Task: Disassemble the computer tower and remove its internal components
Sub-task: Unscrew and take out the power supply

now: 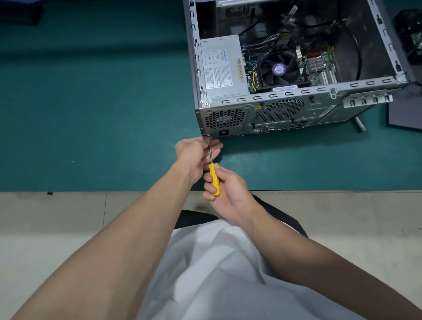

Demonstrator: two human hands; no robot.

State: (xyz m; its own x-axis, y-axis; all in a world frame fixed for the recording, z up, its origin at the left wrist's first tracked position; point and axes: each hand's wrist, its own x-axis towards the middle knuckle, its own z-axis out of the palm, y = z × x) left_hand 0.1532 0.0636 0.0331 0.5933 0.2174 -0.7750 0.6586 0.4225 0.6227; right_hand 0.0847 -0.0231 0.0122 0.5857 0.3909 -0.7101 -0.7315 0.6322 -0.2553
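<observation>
An open grey computer tower (322, 93) lies on its side on the green mat, rear panel toward me. Inside I see the silver power supply (222, 66) at the left and a black CPU fan (279, 69) on the motherboard. My right hand (226, 190) grips the yellow handle of a screwdriver (214, 179). Its metal shaft runs up to the lower left corner of the rear panel, by the power socket. My left hand (195, 155) holds the shaft near the tip, fingers curled around it.
A green mat (84, 116) covers the table, its front edge just behind my hands. A dark flat panel (407, 114) lies to the right of the case, with black cabling (413, 33) beyond it. A black object (16, 13) sits far left. A white garment covers my lap.
</observation>
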